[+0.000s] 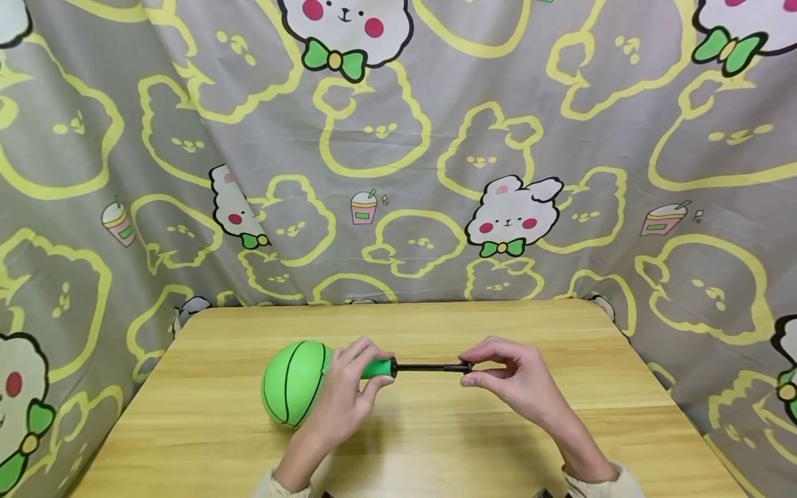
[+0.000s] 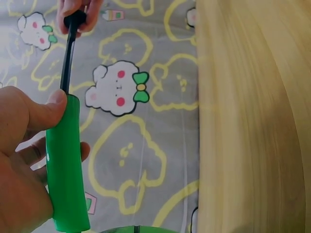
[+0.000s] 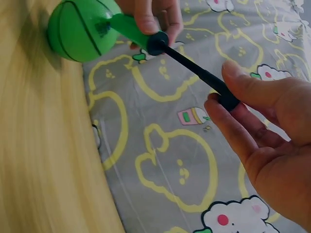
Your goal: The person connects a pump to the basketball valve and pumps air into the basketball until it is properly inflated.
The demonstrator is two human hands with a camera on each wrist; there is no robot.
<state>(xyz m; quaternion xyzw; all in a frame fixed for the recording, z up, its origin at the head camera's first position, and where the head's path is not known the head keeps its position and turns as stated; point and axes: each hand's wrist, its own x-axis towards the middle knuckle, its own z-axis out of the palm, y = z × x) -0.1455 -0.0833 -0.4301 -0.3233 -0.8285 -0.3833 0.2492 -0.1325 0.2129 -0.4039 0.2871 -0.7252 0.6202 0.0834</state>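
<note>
A green ball with black lines (image 1: 292, 384) is at the left of the table, joined to the tip end of a small hand pump (image 2: 68, 165). My left hand (image 1: 342, 394) grips the pump's green barrel, thumb near its black collar. Out of the barrel extends a thin black rod (image 3: 194, 68), drawn well out to the right. The black knob (image 3: 227, 100) at its far end is pinched between the thumb and fingers of my right hand (image 1: 513, 377). In the head view the left hand hides part of the barrel and the ball's right side.
A light wood table (image 1: 436, 443) lies beneath both hands. Behind it and along both sides hangs a grey curtain (image 1: 398, 173) printed with yellow outlines and white cartoon animals.
</note>
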